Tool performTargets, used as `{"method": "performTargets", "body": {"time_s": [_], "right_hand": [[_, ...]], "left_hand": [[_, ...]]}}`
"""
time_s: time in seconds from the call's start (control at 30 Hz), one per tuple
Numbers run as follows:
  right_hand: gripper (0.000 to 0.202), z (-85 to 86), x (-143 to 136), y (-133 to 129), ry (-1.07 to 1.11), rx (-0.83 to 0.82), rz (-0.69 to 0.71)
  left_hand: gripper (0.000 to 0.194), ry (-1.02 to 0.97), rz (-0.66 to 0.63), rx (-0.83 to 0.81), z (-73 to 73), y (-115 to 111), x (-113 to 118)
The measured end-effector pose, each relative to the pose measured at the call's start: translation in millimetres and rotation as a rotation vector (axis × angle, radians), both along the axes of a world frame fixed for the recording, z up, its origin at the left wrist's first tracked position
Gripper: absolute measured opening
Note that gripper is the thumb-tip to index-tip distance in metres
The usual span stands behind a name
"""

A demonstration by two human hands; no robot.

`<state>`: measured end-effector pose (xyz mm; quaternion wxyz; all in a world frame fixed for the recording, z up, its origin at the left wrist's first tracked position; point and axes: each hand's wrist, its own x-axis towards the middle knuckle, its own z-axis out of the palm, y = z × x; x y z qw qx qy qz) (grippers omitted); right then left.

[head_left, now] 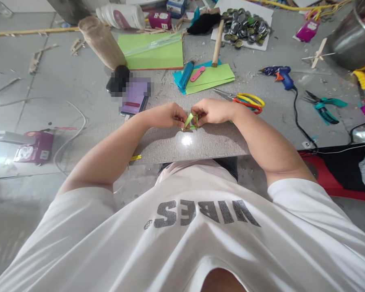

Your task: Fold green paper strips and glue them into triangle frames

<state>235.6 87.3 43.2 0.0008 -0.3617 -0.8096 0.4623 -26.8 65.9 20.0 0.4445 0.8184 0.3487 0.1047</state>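
Observation:
Between my hands is a small folded strip of green paper, bent into an angular shape just above the board. My left hand pinches its left end between thumb and fingertips. At the other end, the fingers of my right hand are closed on the same strip. Scissors with yellow and red handles lie just beyond my right wrist. Ahead of my hands rest green paper sheets, with a blue cutter and a pink cutter on them.
A phone and a tilted bottle stand left of the sheets. To the right lie a blue glue gun with its cord and teal pliers. Farther back are a hammer, many bottle caps and a metal pot.

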Motion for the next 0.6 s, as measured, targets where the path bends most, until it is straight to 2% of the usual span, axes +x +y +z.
{"method": "performTargets", "body": {"time_s": [0.13, 0.27, 0.37, 0.6], "right_hand": [[0.025, -2.6, -1, 0, -0.003, 0.004, -0.017], [0.024, -5.4, 1, 3, 0.071, -0.068, 0.010], [0.022, -7.3, 4, 6, 0.102, -0.111, 0.028], [0.018, -6.2, 9, 9, 0.053, -0.155, 0.048]], "left_hand": [[0.014, 0.028, 0.003, -0.001, 0.3, 1, 1], [0.009, 0.026, 0.003, -0.013, 3.1, 0, 2], [0.016, 0.021, -0.013, 0.003, 4.0, 0, 3], [0.018, 0.027, -0.037, -0.006, -0.1, 3, 1]]}}
